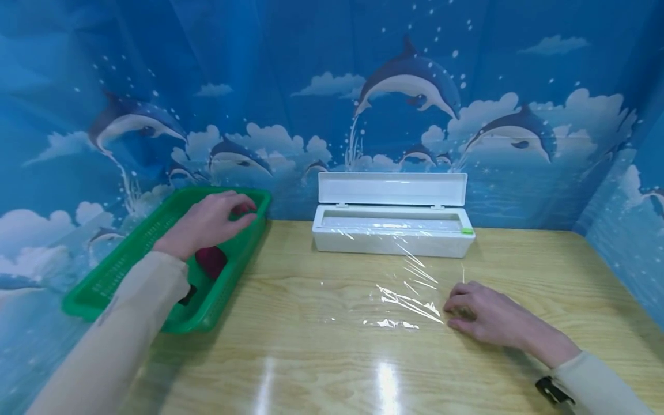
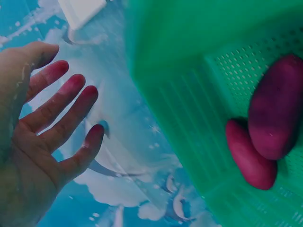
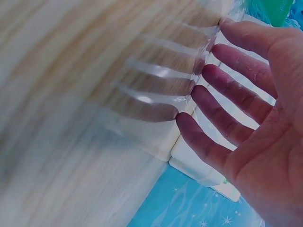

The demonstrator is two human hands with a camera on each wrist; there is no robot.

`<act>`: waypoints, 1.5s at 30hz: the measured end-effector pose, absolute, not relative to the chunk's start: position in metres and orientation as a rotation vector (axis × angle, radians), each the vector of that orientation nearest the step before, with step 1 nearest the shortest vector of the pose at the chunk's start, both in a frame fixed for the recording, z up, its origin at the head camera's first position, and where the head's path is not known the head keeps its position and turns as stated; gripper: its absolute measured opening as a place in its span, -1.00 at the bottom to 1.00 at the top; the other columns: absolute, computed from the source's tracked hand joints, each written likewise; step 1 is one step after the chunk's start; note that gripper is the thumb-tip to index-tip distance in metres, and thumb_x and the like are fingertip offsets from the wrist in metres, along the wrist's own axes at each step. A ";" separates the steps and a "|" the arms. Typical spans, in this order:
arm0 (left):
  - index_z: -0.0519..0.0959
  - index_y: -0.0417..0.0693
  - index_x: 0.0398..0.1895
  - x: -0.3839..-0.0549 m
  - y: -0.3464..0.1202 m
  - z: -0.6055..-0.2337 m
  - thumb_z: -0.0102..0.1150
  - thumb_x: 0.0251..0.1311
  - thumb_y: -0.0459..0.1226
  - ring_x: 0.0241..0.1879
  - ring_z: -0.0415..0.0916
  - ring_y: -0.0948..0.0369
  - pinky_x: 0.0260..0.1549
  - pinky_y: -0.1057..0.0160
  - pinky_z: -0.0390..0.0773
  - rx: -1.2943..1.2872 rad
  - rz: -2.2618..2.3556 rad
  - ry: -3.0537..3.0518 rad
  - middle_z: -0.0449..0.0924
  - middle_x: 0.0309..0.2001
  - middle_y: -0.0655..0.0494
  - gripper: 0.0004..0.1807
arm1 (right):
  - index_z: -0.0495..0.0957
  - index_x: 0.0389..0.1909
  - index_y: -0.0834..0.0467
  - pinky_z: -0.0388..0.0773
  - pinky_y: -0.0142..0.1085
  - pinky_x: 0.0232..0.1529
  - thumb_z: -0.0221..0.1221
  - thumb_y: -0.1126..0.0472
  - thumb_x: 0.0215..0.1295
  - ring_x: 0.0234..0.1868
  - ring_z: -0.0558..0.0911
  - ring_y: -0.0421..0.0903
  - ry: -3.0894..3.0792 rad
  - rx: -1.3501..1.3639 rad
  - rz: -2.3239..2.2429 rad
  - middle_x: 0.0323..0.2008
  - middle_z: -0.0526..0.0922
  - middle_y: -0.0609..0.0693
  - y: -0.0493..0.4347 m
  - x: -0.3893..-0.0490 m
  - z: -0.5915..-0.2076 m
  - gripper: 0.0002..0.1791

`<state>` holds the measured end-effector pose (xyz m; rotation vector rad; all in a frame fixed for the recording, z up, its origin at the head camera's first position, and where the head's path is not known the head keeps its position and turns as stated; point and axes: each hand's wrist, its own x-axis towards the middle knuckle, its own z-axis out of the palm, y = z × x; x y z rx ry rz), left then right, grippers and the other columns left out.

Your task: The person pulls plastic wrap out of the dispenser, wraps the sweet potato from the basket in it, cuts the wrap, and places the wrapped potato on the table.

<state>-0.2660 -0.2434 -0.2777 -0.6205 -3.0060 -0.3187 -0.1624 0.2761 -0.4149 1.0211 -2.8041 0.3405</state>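
The left hand (image 1: 210,222) hovers with relaxed fingers above purple-red sweet potatoes (image 2: 265,137) in the green plastic basket (image 1: 129,259), while the right hand (image 1: 479,314), fingers relaxed, presses the clear cling film sheet (image 1: 404,300) flat on the wooden counter (image 1: 311,357).

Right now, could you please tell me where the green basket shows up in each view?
Head: green basket at left on the table, left hand over it.
Left wrist: fills the right side, two purple pieces inside.
Right wrist: only a green corner at top right.
Shared landmark: white box.
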 end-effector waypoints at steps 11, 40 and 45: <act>0.54 -0.15 0.26 -0.287 -0.280 -0.294 0.10 0.47 -0.15 0.08 0.56 -0.22 0.04 -0.29 0.56 -0.547 -0.096 -2.969 0.55 0.18 -0.29 -0.59 | 0.75 -0.22 -0.08 0.64 -0.24 -0.23 0.46 0.11 0.10 -0.24 0.56 -0.28 -2.819 1.017 0.363 -0.21 0.65 -0.23 0.275 -0.163 -0.414 -0.80; 0.34 -0.37 0.39 -0.326 -0.345 -0.339 0.20 0.37 -0.15 0.11 0.45 -0.44 0.01 -0.49 0.47 -0.303 0.048 -3.227 0.39 0.21 -0.58 -0.34 | 0.74 -0.24 -0.10 0.65 -0.26 -0.22 0.47 0.10 0.09 -0.23 0.56 -0.32 -2.847 0.989 0.392 -0.23 0.63 -0.29 0.276 -0.163 -0.414 -0.80; 0.30 -0.40 0.42 -0.327 -0.354 -0.353 0.20 0.36 -0.12 0.00 0.52 -0.39 -0.15 -0.36 0.60 -0.248 -0.011 -3.252 0.43 0.15 -0.56 -0.29 | 0.74 -0.22 -0.10 0.64 -0.26 -0.22 0.46 0.09 0.11 -0.23 0.56 -0.31 -2.861 0.984 0.392 -0.22 0.63 -0.28 0.275 -0.163 -0.413 -0.80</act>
